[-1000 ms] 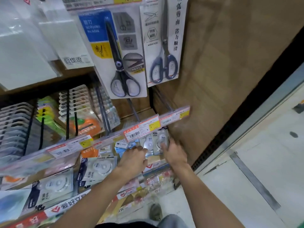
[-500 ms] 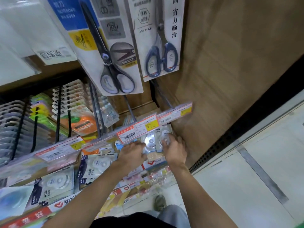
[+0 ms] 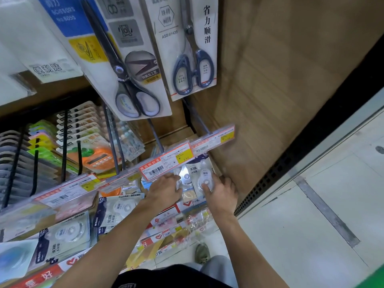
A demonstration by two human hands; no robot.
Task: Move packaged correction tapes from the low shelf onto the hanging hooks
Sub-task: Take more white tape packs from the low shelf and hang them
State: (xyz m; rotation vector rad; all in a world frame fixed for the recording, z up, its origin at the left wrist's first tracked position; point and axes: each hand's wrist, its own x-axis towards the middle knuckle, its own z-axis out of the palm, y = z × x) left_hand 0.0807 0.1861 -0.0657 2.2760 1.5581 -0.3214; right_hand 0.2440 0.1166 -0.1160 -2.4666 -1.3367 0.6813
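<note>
Both hands now gather correction tape packs under the price rail.
Since a second ago we see our left hand (image 3: 166,189) and right hand (image 3: 221,191) shift little, fingers curled on the tape packs (image 3: 199,175); hooking not begun.

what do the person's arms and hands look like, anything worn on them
Both forearms are bare, with no sleeves in view. The left hand and right hand wear no gloves; no watch, ring or band shows on either wrist or on the fingers.
</note>
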